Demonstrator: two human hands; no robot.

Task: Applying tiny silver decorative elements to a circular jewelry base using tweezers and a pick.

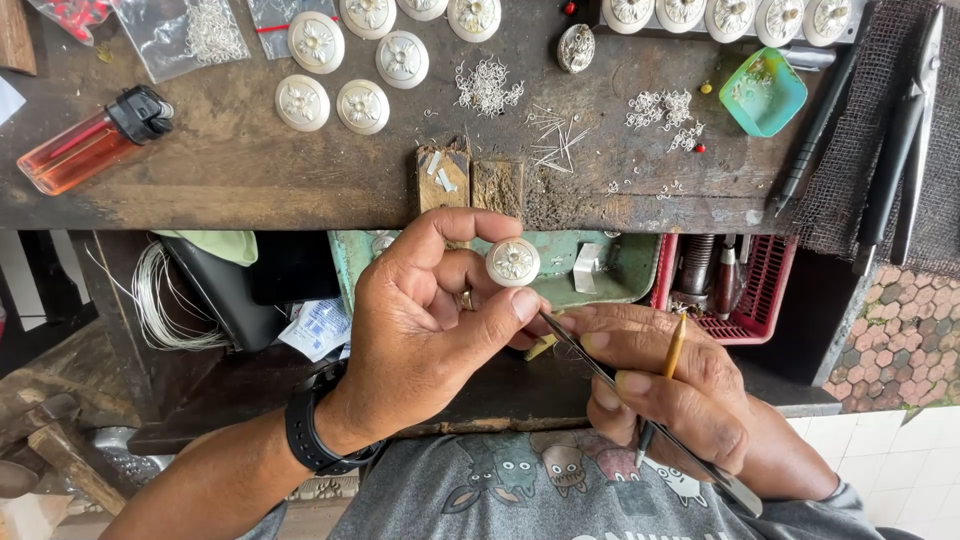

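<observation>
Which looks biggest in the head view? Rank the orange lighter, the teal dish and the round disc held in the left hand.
1. Orange plastic lighter
2. Teal square dish
3. Round white disc with silver ornament, in the left hand; nearer the camera, yet smallest.

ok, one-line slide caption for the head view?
Left hand pinches round white ornamented disc; right hand holds slim metal tweezers below wooden workbench.

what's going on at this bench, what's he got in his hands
A person sits at a worn wooden bench. The left hand pinches a small round white disc with a silver floral centre between fingertips. The right hand holds metal tweezers and a thin yellow stick, tweezer tips near the disc. More discs and loose silver bits lie above.
</observation>
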